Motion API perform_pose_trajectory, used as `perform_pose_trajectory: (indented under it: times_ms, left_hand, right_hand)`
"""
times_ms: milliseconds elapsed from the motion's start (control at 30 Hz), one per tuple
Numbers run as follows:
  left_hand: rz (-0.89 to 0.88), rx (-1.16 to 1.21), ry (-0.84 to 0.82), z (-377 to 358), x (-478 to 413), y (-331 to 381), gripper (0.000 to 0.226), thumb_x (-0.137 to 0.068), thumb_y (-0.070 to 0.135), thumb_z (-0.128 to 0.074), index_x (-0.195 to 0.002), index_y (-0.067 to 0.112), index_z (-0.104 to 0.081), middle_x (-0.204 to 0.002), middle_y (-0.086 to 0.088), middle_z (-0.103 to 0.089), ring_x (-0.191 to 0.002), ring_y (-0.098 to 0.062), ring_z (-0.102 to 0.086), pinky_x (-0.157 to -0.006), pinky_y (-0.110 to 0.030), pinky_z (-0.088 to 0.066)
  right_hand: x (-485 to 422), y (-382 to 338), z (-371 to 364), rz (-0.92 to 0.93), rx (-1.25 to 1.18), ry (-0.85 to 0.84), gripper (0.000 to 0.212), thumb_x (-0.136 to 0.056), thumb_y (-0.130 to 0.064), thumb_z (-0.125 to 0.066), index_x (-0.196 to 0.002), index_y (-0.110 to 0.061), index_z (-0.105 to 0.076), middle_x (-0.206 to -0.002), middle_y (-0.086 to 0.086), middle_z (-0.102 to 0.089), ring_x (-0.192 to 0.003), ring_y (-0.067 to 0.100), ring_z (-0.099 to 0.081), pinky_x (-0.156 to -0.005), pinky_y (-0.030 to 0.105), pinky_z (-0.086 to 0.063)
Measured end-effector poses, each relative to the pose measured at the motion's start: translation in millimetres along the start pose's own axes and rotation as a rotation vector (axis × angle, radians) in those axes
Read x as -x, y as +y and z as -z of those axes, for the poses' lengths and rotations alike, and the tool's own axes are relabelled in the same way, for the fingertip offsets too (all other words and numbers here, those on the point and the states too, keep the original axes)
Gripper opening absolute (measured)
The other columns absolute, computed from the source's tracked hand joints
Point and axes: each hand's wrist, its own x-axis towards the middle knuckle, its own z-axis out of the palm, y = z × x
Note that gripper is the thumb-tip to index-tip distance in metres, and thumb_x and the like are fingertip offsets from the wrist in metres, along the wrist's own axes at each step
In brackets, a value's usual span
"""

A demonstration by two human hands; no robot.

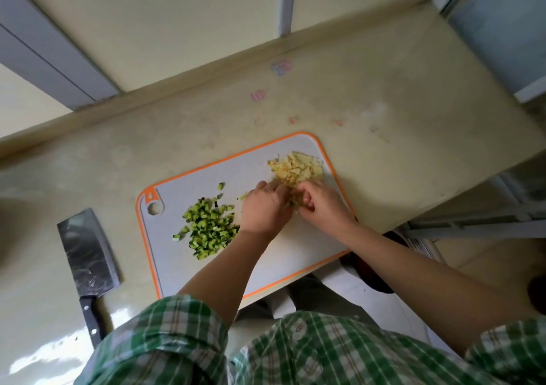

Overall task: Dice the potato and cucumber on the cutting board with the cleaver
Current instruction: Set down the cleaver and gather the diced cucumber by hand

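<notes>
We are gathering the diced potato [295, 169] just beyond both hands, right hand [320, 206] curling round loose bits, left hand [264, 207] grip impossible to tell, cucumber [211, 225] beside the left wrist, and we are risking nudging pieces over the cutting board [295, 251] edge under the right hand.

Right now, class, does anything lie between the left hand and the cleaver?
Yes: the diced cucumber pile lies on the cutting board between the left hand and the cleaver. It is low, so the hand could probably pass over it.
</notes>
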Motion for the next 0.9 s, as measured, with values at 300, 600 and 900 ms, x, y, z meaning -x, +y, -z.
perform_pose_trajectory:
  times_ms: [300, 600, 900]
  left_hand:
    - [0.051, -0.081, -0.046, -9, -3, 4, 0.027, -0.084, 0.032, -0.057, -0.101, 0.012, -0.062, -0.104, -0.005, -0.061, -0.1, -0.026, -0.053, -0.064, -0.033, -0.036]
    - [0.09, -0.157, -0.03, 10, 12, -20, 0.019, -0.07, 0.025, -0.059, -0.078, 0.008, -0.061, -0.076, -0.009, -0.06, -0.08, -0.031, -0.056, -0.057, -0.03, -0.034]
    - [0.211, -0.256, -0.13, 29, 27, -49, 0.022, -0.081, 0.027, -0.056, -0.098, 0.014, -0.061, -0.103, -0.007, -0.055, -0.101, -0.028, -0.048, -0.074, -0.034, -0.041]
  right_hand:
    - [-1, 0, 1, -0.005, 0.003, -0.027, 0.029, -0.074, -0.003, -0.066, -0.102, -0.007, -0.061, -0.09, 0.006, -0.054, -0.071, 0.015, -0.046, -0.069, 0.038, -0.046]
    - [3, -1, 7, 0.056, -0.043, 0.06, 0.014, -0.077, -0.007, -0.066, -0.091, -0.012, -0.065, -0.08, -0.006, -0.052, -0.07, 0.013, -0.051, -0.066, 0.029, -0.042]
    - [-15, -25, 1, 0.097, 0.188, 0.001, 0.026, -0.081, -0.017, -0.064, -0.108, -0.02, -0.064, -0.109, 0.001, -0.055, -0.098, 0.022, -0.058, -0.074, 0.037, -0.05]
